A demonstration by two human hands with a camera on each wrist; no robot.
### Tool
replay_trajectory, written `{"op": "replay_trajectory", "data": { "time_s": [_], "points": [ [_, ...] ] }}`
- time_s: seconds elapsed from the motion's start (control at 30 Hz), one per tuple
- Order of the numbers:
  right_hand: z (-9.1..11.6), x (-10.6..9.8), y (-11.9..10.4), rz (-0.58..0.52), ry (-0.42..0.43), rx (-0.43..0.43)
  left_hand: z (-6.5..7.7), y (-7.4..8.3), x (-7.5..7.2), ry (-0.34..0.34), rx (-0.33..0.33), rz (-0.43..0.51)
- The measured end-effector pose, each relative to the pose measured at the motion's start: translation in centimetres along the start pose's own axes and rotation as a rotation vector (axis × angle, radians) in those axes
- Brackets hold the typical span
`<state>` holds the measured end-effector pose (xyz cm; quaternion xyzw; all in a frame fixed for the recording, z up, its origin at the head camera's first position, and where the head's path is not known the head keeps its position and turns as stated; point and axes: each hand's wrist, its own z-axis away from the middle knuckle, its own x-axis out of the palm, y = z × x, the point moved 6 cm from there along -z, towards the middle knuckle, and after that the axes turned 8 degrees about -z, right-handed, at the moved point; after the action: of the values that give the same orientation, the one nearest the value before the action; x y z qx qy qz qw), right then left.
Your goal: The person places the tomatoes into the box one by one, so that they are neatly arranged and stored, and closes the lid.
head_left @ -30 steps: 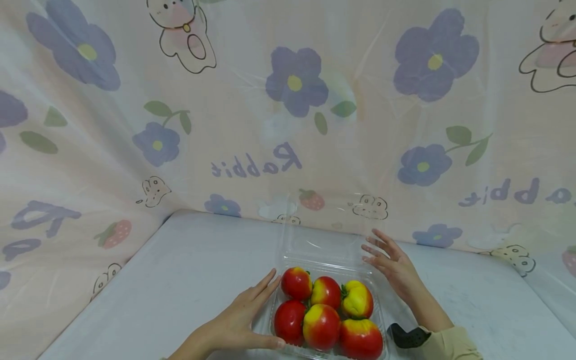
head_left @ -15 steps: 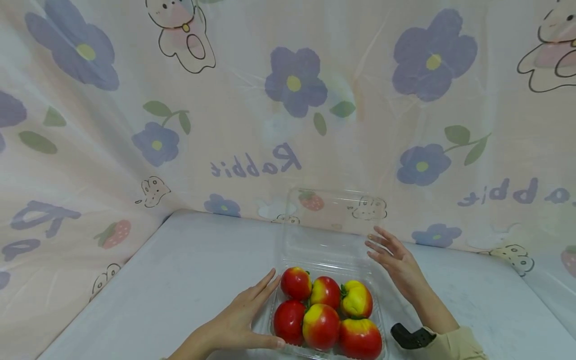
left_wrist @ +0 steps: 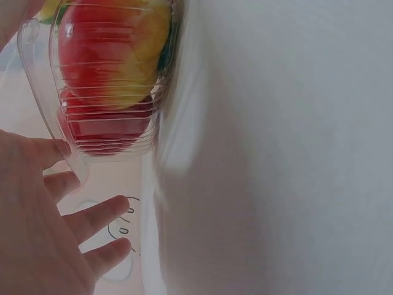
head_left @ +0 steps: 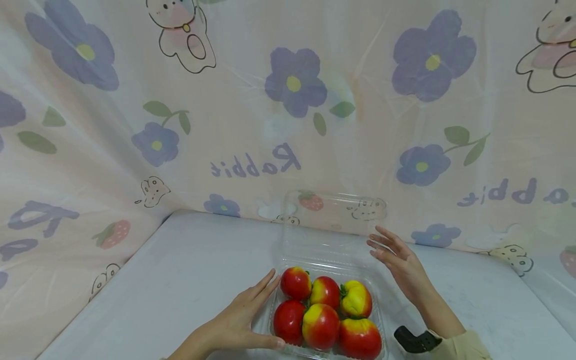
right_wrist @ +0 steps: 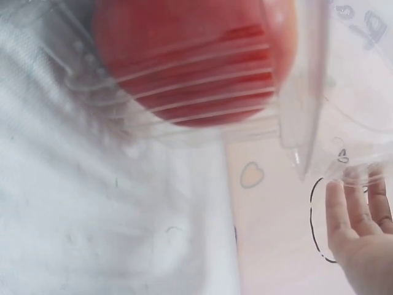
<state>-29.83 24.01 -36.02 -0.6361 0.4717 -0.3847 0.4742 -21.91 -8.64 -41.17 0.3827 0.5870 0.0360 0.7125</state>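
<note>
A clear plastic clamshell box [head_left: 382, 335] holds several glossy red-and-yellow fruits [head_left: 321, 327] in two rows; one at the right is mostly yellow [head_left: 356, 299]. The box's lid [head_left: 330, 242] stands raised at the back. My left hand [head_left: 238, 320] spreads along the left side, thumb by the front corner and fingers at the rim; in the left wrist view some fingertips [left_wrist: 61, 147] meet the rim. By the lid's right edge is my right hand [head_left: 400, 265], fingers extended and slightly bent. Its fingertips [right_wrist: 334, 190] overlap the clear lid edge in the right wrist view; contact is unclear.
The box stands on a white-covered table [head_left: 202, 260]. Behind and at the sides hangs a pale curtain [head_left: 243, 100] printed with flowers and rabbits. A black strap [head_left: 416, 341] is around the right wrist.
My right hand has shifted slightly to the right and up along the lid's edge. The left hand, the box and the fruits have stayed in place.
</note>
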Motion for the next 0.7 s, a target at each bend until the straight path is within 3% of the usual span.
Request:
{"op": "replay_trajectory", "data": {
  "time_s": [0.3, 0.7],
  "points": [
    [0.6, 0.5, -1.0, -0.074, -0.088, -0.073, 0.0, 0.0, 0.1, 0.000, 0.004, 0.016],
    [1.2, 0.6, -1.8, 0.011, -0.046, -0.041, 0.1, 0.1, 0.0, -0.004, 0.004, 0.029]
  ]
}}
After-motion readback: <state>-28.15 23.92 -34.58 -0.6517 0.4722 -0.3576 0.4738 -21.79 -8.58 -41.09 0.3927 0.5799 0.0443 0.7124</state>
